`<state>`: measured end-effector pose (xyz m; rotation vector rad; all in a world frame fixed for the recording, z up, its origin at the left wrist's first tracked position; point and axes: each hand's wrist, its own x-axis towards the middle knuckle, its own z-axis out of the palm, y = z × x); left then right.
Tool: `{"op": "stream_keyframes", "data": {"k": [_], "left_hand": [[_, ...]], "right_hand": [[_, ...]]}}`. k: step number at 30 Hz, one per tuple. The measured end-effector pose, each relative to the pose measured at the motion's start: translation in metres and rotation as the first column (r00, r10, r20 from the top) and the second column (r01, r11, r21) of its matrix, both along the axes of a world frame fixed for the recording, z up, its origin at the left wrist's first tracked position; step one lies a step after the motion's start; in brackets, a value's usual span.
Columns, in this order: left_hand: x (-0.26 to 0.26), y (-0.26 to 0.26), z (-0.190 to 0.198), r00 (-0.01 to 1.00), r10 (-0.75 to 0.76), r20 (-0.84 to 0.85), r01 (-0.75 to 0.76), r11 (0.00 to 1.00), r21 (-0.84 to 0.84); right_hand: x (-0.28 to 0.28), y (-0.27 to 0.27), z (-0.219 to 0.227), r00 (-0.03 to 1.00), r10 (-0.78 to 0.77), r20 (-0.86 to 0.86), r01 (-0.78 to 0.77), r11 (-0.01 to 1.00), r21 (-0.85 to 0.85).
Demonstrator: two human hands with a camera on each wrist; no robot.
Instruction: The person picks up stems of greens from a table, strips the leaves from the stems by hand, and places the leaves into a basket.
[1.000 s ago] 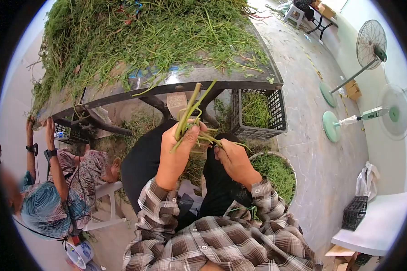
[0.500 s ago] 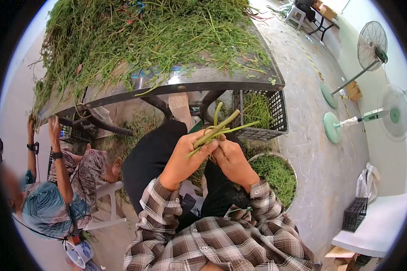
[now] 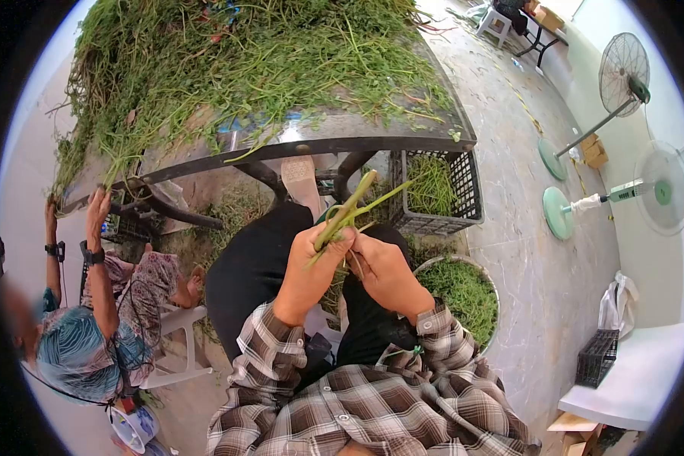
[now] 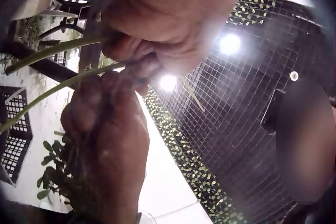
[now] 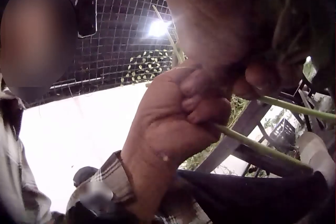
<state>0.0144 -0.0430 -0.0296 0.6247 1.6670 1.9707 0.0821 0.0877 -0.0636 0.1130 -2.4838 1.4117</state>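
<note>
Over the lap point(image 3: 243, 262), the stems point(image 3: 345, 216) have tipped more upright, gripped in the left hand point(image 3: 308, 275); the right hand point(image 3: 392, 275) has drawn close beside it, fingers curled round greens point(image 4: 51, 174).

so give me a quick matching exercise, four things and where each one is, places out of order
1. thick green stems
2. black plastic crate of green stems
3. round basket of leafy greens
4. small black mesh basket

A. on the white tabletop
B. gripped by the left hand
C. at the dark table's near right corner
D. beside the checked right sleeve

1-B, 2-C, 3-D, 4-A
</note>
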Motion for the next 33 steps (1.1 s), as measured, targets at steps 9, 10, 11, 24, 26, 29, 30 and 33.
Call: {"op": "stream_keyframes", "data": {"k": [9, 10, 11, 24, 26, 29, 30, 33], "left_hand": [[-0.011, -0.031, 0.032, 0.905, 0.418, 0.071, -0.424, 0.886, 0.188], [-0.019, -0.04, 0.038, 0.87, 0.484, 0.099, -0.492, 0.835, 0.246], [-0.021, -0.04, 0.037, 0.858, 0.503, 0.107, -0.513, 0.822, 0.247], [-0.016, -0.028, 0.032, 0.893, 0.37, 0.255, -0.438, 0.846, 0.304], [-0.016, -0.028, 0.032, 0.906, 0.331, 0.264, -0.407, 0.852, 0.329], [-0.015, -0.025, 0.032, 0.896, 0.351, 0.272, -0.42, 0.869, 0.262], [-0.014, -0.023, 0.033, 0.896, 0.352, 0.272, -0.422, 0.867, 0.267], [-0.01, -0.017, 0.03, 0.917, 0.262, 0.3, -0.332, 0.918, 0.215]], "right_hand": [[0.024, 0.097, -0.141, 0.943, -0.329, 0.042, 0.25, 0.788, 0.563], [0.039, 0.104, -0.134, 0.913, -0.386, -0.129, 0.404, 0.822, 0.402], [0.049, 0.109, -0.124, 0.717, -0.483, 0.503, 0.584, 0.809, -0.056], [0.126, 0.15, -0.091, 0.603, -0.675, 0.425, 0.679, 0.714, 0.171], [0.173, 0.176, -0.126, 0.554, -0.807, 0.206, 0.559, 0.544, 0.626], [0.225, 0.181, -0.119, 0.406, -0.856, 0.321, 0.455, 0.494, 0.741], [0.243, 0.19, -0.132, 0.472, -0.857, 0.209, 0.461, 0.441, 0.77], [0.221, 0.185, -0.117, 0.557, -0.815, 0.157, 0.583, 0.519, 0.625]]}}
